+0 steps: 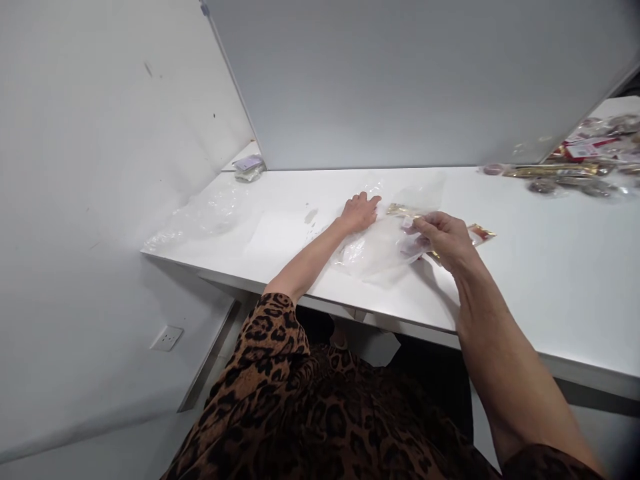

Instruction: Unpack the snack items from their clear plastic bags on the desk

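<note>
Gold-edged packet [401,211] sits pinched in our right hand [447,240], at the clear bag's [367,259] right side; our left hand [359,212] rests open at its far-left edge.

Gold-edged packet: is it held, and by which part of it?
The right hand has its grip on the gold-edged packet, at its right edge.

A plain packing workspace, it seems: a long white table [525,287] by a bare wall [100,167], plastic-wrapped goods [590,163] heaped at one end.
</note>
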The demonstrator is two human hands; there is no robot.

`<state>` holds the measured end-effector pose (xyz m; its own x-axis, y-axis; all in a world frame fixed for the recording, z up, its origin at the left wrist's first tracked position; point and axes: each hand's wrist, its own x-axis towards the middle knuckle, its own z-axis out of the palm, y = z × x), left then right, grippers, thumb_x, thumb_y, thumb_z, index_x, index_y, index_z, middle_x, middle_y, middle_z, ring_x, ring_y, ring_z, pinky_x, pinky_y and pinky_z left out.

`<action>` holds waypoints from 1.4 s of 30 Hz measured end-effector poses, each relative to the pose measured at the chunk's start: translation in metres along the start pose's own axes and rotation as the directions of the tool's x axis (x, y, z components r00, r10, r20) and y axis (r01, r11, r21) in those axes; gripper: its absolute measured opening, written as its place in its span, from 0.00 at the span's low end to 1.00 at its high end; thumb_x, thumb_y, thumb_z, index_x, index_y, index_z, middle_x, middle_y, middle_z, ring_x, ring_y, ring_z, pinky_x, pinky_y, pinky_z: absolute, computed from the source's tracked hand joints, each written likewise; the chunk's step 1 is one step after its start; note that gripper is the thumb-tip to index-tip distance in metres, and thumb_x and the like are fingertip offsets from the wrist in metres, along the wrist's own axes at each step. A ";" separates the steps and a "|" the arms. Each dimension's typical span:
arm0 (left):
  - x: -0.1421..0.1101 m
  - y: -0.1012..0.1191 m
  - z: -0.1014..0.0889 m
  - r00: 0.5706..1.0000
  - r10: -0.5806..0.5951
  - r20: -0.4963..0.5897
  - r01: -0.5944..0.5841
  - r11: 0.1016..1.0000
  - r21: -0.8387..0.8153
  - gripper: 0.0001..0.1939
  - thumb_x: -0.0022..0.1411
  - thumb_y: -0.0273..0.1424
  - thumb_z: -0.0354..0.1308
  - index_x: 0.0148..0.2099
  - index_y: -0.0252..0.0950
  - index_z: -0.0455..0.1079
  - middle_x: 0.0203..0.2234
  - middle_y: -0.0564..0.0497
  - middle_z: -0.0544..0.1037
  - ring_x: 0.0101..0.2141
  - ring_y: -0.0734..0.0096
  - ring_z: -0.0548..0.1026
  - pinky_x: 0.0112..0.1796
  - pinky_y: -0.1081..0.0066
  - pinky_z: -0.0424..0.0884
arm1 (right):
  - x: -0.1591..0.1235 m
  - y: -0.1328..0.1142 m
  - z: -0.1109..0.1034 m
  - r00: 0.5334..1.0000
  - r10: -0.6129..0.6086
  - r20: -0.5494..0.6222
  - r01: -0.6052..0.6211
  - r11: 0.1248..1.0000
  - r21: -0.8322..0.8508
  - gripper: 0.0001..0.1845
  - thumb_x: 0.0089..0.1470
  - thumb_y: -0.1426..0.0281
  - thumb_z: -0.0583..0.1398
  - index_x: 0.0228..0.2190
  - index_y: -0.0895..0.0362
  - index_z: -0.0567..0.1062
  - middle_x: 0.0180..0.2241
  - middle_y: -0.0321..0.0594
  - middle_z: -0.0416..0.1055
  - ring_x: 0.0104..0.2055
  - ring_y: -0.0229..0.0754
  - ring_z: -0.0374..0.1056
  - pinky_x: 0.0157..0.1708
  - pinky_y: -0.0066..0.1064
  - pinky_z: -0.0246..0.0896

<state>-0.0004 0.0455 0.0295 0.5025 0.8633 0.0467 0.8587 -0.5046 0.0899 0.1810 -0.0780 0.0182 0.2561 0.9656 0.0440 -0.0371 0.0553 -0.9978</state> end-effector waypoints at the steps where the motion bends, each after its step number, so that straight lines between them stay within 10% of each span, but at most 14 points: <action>1: 0.003 0.002 0.001 1.000 -0.002 0.005 0.002 1.000 0.019 0.28 0.75 0.27 0.48 0.75 0.37 0.62 0.66 0.33 0.68 0.64 0.45 0.69 0.61 0.53 0.67 | 0.002 0.003 0.000 1.000 -0.009 0.015 0.009 1.000 0.001 0.17 0.48 0.61 0.74 0.25 0.55 0.74 0.29 0.40 0.78 0.19 0.35 0.64 0.17 0.30 0.64; 6: 0.009 -0.003 -0.001 0.999 -0.047 -0.002 0.046 0.997 -0.066 0.30 0.71 0.17 0.46 0.72 0.35 0.63 0.65 0.32 0.69 0.62 0.47 0.72 0.58 0.54 0.70 | 0.007 0.009 -0.006 0.995 -0.063 0.077 0.062 0.998 0.019 0.19 0.49 0.56 0.74 0.27 0.54 0.74 0.31 0.41 0.79 0.20 0.36 0.65 0.19 0.32 0.66; 11: 0.004 -0.027 -0.025 0.916 -0.355 -0.186 0.208 0.818 -0.537 0.25 0.76 0.25 0.51 0.72 0.34 0.59 0.59 0.36 0.76 0.58 0.51 0.76 0.60 0.54 0.71 | -0.003 -0.001 -0.005 0.946 -0.210 0.248 0.217 0.976 0.000 0.20 0.55 0.52 0.71 0.31 0.55 0.77 0.34 0.42 0.79 0.24 0.36 0.68 0.21 0.30 0.62; 15: -0.002 -0.015 -0.071 0.847 -0.315 -0.428 -0.110 0.684 -0.721 0.24 0.76 0.28 0.55 0.70 0.39 0.59 0.62 0.43 0.76 0.54 0.62 0.77 0.57 0.60 0.75 | -0.019 -0.008 0.015 0.776 -0.264 0.573 0.322 0.947 0.000 0.21 0.59 0.50 0.68 0.33 0.56 0.79 0.34 0.41 0.77 0.27 0.37 0.69 0.27 0.31 0.66; 18: 0.000 0.027 -0.091 0.852 0.060 -0.519 -0.407 0.701 -0.586 0.26 0.76 0.30 0.55 0.72 0.37 0.57 0.62 0.42 0.75 0.52 0.65 0.77 0.55 0.64 0.75 | -0.025 -0.005 0.031 0.671 -0.232 0.704 0.303 0.953 0.025 0.21 0.62 0.50 0.65 0.34 0.56 0.78 0.34 0.40 0.77 0.28 0.37 0.68 0.30 0.32 0.68; 21: 0.007 0.080 -0.076 0.834 0.435 -0.340 -0.541 0.765 -0.349 0.28 0.74 0.25 0.53 0.73 0.38 0.60 0.62 0.41 0.74 0.52 0.63 0.76 0.58 0.64 0.72 | -0.025 0.005 0.038 0.635 -0.204 0.745 0.296 0.955 0.009 0.19 0.63 0.52 0.64 0.35 0.56 0.77 0.35 0.41 0.76 0.30 0.39 0.69 0.32 0.34 0.68; 27: 0.015 0.124 -0.019 0.921 0.367 0.135 -0.334 0.918 -0.214 0.29 0.78 0.38 0.49 0.77 0.43 0.59 0.67 0.40 0.73 0.64 0.50 0.74 0.64 0.53 0.68 | -0.019 0.020 0.036 0.668 -0.163 0.726 0.361 0.924 -0.124 0.22 0.57 0.50 0.65 0.25 0.53 0.68 0.26 0.38 0.68 0.29 0.41 0.60 0.30 0.36 0.60; 32: -0.007 0.070 -0.054 0.955 0.296 0.009 -0.281 0.916 -0.287 0.39 0.78 0.52 0.45 0.81 0.39 0.51 0.78 0.43 0.58 0.76 0.57 0.58 0.74 0.59 0.53 | -0.019 0.015 0.036 0.696 -0.139 0.704 0.347 0.924 -0.161 0.18 0.60 0.52 0.61 0.32 0.55 0.74 0.29 0.38 0.71 0.31 0.41 0.63 0.34 0.36 0.60; 35: -0.043 0.014 -0.076 0.997 -0.046 -0.069 0.033 0.982 -0.185 0.42 0.76 0.56 0.47 0.80 0.36 0.52 0.77 0.36 0.59 0.76 0.48 0.57 0.73 0.53 0.51 | -0.020 0.012 0.034 0.759 -0.142 0.635 0.305 0.940 -0.155 0.20 0.58 0.51 0.62 0.32 0.56 0.76 0.27 0.37 0.71 0.30 0.40 0.62 0.32 0.34 0.58; 42: -0.147 -0.083 -0.059 0.849 -0.529 -0.022 0.529 0.849 0.009 0.45 0.69 0.55 0.59 0.73 0.28 0.59 0.69 0.23 0.67 0.69 0.31 0.65 0.67 0.46 0.60 | -0.019 0.016 0.032 0.815 -0.084 0.573 0.210 0.965 -0.158 0.24 0.53 0.45 0.68 0.30 0.54 0.77 0.24 0.37 0.70 0.28 0.40 0.63 0.28 0.33 0.58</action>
<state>-0.1512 -0.0392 0.0738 -0.0299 0.9994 0.0145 0.9954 0.0285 0.0918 0.1444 -0.0873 0.0031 -0.3413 0.9282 0.1484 0.1701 0.2163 -0.9614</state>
